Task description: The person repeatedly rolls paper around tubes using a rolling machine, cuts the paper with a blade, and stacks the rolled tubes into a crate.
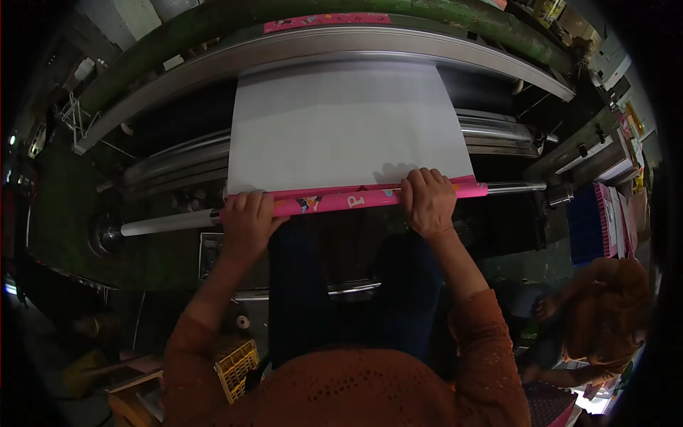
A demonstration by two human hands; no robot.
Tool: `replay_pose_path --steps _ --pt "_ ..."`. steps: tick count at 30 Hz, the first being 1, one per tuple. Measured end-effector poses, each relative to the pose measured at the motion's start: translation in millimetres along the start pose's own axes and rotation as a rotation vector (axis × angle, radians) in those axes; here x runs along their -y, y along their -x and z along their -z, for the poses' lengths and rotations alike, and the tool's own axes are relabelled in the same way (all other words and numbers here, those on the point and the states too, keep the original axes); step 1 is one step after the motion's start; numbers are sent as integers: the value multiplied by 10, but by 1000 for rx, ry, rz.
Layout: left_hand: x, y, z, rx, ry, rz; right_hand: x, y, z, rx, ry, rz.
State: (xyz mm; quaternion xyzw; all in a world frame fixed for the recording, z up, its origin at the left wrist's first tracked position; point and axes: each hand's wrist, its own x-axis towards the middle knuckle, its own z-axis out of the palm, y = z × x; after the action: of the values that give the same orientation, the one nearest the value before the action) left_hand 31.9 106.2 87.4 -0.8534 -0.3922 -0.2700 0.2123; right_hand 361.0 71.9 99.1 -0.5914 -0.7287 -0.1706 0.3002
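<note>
A pink printed paper roll (pixel 348 200) lies across a horizontal metal shaft (pixel 167 223) in front of me. My left hand (pixel 245 219) grips the roll near its left end, fingers curled over the top. My right hand (pixel 427 201) grips it near its right end. A wide white sheet (pixel 345 124), the paper's blank back side, runs from the roll up to a big steel roller (pixel 320 44) at the top of the machine.
More steel rollers (pixel 178 160) sit behind the sheet. A green machine frame (pixel 498 28) arches above. Stacks of pink and blue sheets (pixel 601 220) stand at right. Another person (pixel 605 320) in orange crouches at lower right. A yellow crate (pixel 238 366) lies on the floor.
</note>
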Motion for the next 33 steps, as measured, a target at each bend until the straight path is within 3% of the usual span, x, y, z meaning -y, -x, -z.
replay_pose_path --steps 2,5,11,15,19,21,24,33 --pt "46 -52 7 199 65 14 -4 -20 -15 8 -2 2" --pt "82 -200 142 313 163 -11 -2 -42 2 46 -18 -12" --pt "-125 -342 253 416 147 46 40 -109 34 23 -59 -29" --pt "-871 -485 -140 -24 173 45 32 -116 34 29 -43 -14" --pt "-860 -469 -455 -210 -41 31 86 -91 79 164 -15 -113" --pt "-862 -475 -454 -184 -19 54 256 -106 117 -14 57 -34" --pt "-897 -495 -424 -152 31 92 427 72 -134 -55 -26 -63" --pt "-948 -517 -499 -242 19 171 350 -69 -141 -24 -28 -42"
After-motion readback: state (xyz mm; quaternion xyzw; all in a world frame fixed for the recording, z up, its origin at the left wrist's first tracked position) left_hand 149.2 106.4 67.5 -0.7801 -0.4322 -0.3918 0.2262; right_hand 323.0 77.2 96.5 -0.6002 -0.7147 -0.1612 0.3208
